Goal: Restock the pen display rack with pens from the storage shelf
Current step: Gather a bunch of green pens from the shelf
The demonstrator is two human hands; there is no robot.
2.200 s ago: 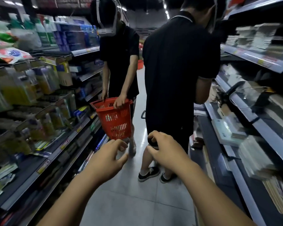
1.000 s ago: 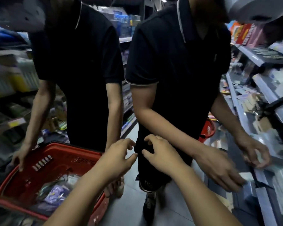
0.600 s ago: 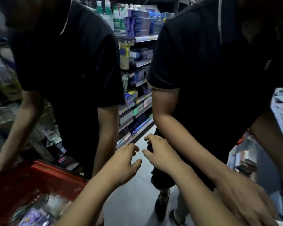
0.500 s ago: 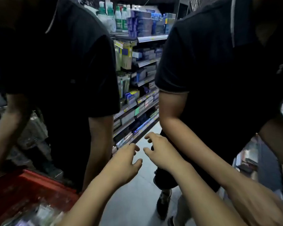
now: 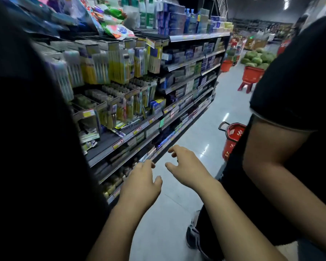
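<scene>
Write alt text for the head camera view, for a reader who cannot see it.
Left hand and right hand, both empty with loosely curled fingers, reach forward down a shop aisle between two people in black shirts. Stocked shelves line the left; a red basket shows beside the person on the right.

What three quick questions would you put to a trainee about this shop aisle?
1. True or false: the left hand and the right hand each hold a pen.
2. Fill the gap: the stocked shelves run along the ___ side of the aisle.
3. Pick one: the nearest red basket is
A) hanging from someone's fingers
B) beside the person on the right
C) up on a shelf

Key: 1 false, both hands are empty with fingers loosely curled; 2 left; 3 B.
</scene>
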